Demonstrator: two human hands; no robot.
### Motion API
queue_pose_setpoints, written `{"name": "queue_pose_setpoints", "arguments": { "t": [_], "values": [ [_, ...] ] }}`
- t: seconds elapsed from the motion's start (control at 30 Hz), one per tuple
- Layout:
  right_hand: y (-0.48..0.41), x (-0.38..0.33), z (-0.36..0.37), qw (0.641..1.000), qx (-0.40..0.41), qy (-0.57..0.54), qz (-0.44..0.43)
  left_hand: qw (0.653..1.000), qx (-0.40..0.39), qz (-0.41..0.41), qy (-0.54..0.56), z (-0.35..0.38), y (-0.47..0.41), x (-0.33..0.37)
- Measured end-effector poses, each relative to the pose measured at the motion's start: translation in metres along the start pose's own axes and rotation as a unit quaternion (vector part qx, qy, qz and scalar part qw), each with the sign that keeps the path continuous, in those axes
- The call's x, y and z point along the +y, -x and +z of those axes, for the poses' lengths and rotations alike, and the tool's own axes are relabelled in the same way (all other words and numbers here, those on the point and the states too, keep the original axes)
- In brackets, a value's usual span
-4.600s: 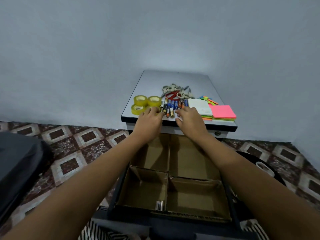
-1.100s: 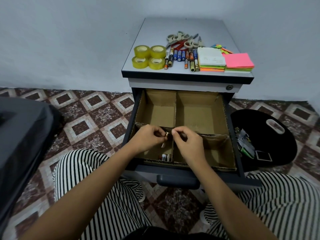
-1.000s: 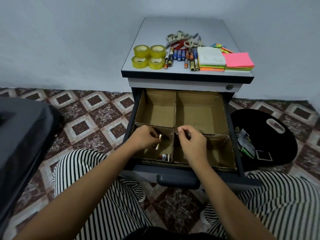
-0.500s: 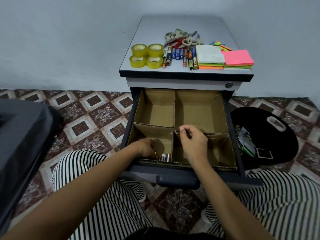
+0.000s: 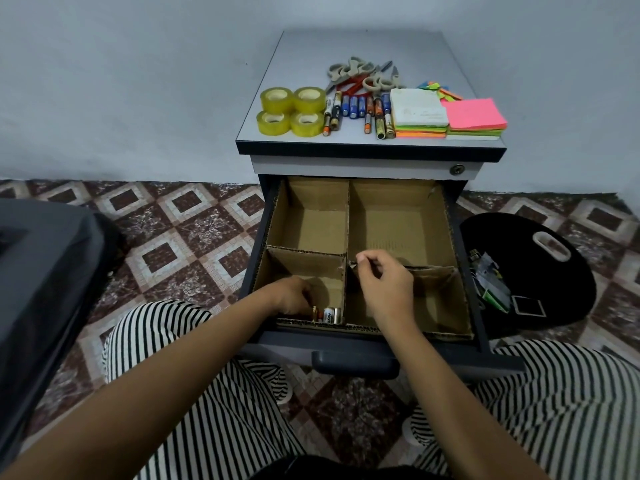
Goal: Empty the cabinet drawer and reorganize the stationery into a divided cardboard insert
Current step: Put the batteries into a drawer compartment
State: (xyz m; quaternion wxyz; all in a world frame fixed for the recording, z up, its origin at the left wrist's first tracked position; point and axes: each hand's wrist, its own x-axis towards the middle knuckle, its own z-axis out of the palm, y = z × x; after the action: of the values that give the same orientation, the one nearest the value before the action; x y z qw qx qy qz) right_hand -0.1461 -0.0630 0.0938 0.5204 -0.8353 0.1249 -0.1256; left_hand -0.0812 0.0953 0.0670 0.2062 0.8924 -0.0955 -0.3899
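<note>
Rests left hand (image 5: 291, 296) by light, roll-prone batteries (image 5: 329, 315), grip unclear, best taken mid-barrel; pinches flimsy cardboard divider (image 5: 433, 270) with right hand (image 5: 384, 289).

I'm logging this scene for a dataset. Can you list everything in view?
tape rolls: four, yellow, left of cabinet top
scissors: several, grey and red, cabinet top back
loose batteries: a row, mixed colours, cabinet top middle
sticky notes: two stacks, white-topped and pink-topped, cabinet top right
cardboard insert: one, brown, four compartments, in open drawer
stored batteries: about three, near-left compartment
black round item: one, floor right
left hand: near-left compartment, beside stored batteries
right hand: pinches the insert's divider
</note>
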Motion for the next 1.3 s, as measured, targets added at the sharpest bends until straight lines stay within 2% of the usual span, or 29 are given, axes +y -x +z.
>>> {"name": "queue_pose_setpoints", "arguments": {
  "t": [0.2,0.3,0.47,0.6,0.73,0.87,1.03,1.17,1.3],
  "values": [
    [0.0,0.0,0.0,1.0,-0.003,-0.001,0.007,0.999,0.025,0.023,-0.032,-0.003,0.003,0.001],
    [0.001,0.0,0.0,1.0,-0.009,0.004,0.006,0.998,0.045,0.032,-0.014,-0.008,0.006,0.004],
    [0.002,0.001,0.0,0.999,-0.011,0.02,-0.024,0.989,0.118,0.082,-0.02,-0.025,0.017,0.019],
    [-0.011,-0.003,-0.004,0.996,-0.019,0.059,-0.065,0.955,0.249,0.159,-0.036,-0.038,0.031,0.041],
    [-0.051,-0.024,-0.017,0.985,0.011,0.105,-0.14,0.898,0.363,0.241,-0.063,-0.059,0.037,0.069],
    [-0.104,-0.049,-0.032,0.964,0.064,0.177,-0.19,0.841,0.46,0.272,-0.081,-0.093,0.021,0.092],
    [-0.149,-0.064,-0.041,0.914,0.088,0.314,-0.241,0.803,0.494,0.291,-0.161,-0.121,-0.006,0.121],
    [-0.158,-0.067,-0.045,0.863,0.059,0.435,-0.25,0.799,0.481,0.275,-0.233,-0.127,-0.02,0.139],
    [-0.16,-0.07,-0.044,0.85,0.041,0.466,-0.244,0.796,0.481,0.244,-0.275,-0.126,-0.029,0.145]
  ]
}}
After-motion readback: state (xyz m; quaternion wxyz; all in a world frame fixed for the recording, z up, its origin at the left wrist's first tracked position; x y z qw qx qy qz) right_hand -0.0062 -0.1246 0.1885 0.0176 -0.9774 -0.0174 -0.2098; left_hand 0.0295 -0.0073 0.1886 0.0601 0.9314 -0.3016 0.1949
